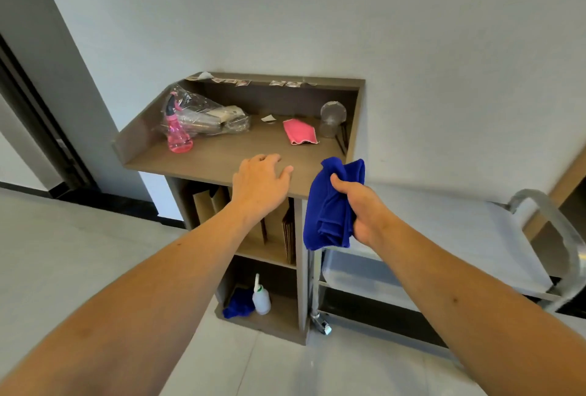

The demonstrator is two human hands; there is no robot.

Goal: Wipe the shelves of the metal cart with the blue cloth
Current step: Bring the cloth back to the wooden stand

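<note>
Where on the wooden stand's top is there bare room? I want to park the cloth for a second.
The front strip of the stand top is bare, from the pink spray bottle to the pink cloth, just beyond the left hand. The back left is crowded by the plastic bag.

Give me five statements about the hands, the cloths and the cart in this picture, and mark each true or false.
1. The right hand grips the blue cloth. True.
2. The left hand holds the pink spray bottle. False: it holds nothing, fingers spread at the wooden stand's front edge.
3. The blue cloth is touching the metal cart. False: it is held up in front of the stand's corner.
4. A pink cloth lies on the stand's top. True.
5. The white bottle stands in the stand's bottom compartment. True.
</note>
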